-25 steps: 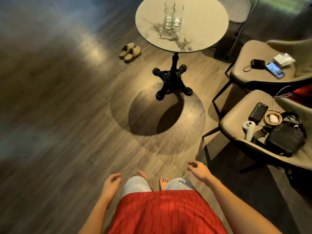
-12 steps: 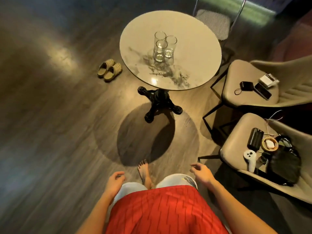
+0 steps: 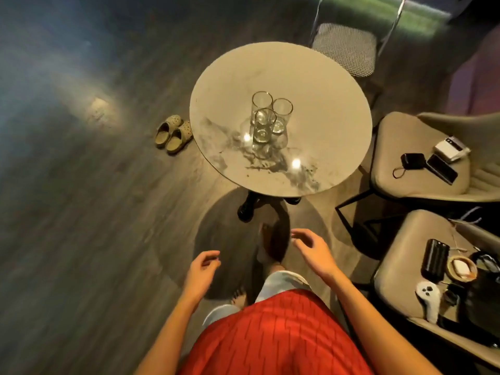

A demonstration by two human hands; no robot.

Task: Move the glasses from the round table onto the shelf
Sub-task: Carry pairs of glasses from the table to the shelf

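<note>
Three clear tall glasses [image 3: 266, 119] stand upright, bunched together near the middle of the round marble-topped table [image 3: 224, 87], which sits on a black pedestal foot. My left hand [image 3: 201, 272] hangs low in front of my body, fingers loosely curled, holding nothing. My right hand [image 3: 313, 250] is lifted a little higher, fingers spread, also holding nothing. Both hands are well short of the table's near edge. No shelf is in view.
Two beige armchairs [image 3: 392, 169] on the right carry phones, a pouch, a white controller [image 3: 428, 296] and a black bag. A mesh-seat chair [image 3: 349, 47] stands behind the table. A pair of slippers [image 3: 174, 133] lies on the wooden floor at the left.
I have walked closer to the table, which now looms larger and lower in view. Both hands have risen from beside my hips, the right one further forward.
</note>
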